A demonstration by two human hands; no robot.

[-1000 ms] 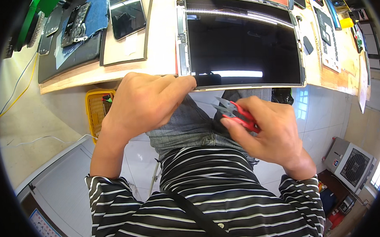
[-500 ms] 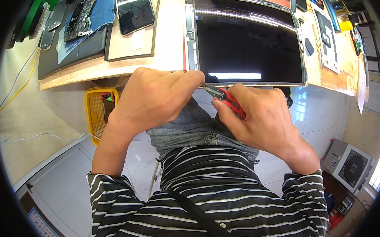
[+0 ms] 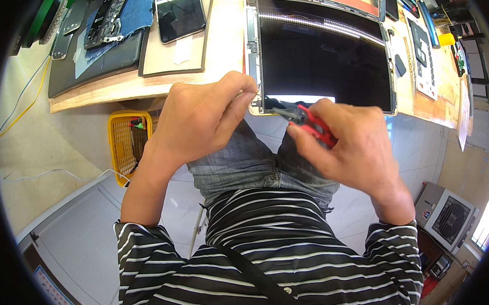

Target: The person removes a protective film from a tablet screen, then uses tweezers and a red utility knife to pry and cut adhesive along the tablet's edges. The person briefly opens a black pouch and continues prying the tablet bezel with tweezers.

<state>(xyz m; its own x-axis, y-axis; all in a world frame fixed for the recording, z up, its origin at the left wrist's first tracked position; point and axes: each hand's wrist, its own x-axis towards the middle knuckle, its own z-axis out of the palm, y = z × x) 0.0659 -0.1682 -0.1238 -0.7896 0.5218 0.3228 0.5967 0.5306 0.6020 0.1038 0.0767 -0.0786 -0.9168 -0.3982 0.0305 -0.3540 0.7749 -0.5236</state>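
Observation:
A black display panel in a thin metal frame lies at the front of the wooden bench, with ceiling light reflected in it. At its near left corner, my left hand is closed in a pinch; whatever sits between thumb and forefinger is too small to make out. My right hand grips small pliers with red handles. Their jaws point left over the panel's near edge, a short way from my left fingertips, and look blurred.
Left on the bench are a smartphone on a board, a dark laptop lid and a circuit board. A white keyboard part lies right, beside a small dark piece. Below the bench stands a yellow basket.
The pliers have drawn back to the right, away from my left fingertips. My left hand has risen slightly, still pinched. The whole view has shifted a little.

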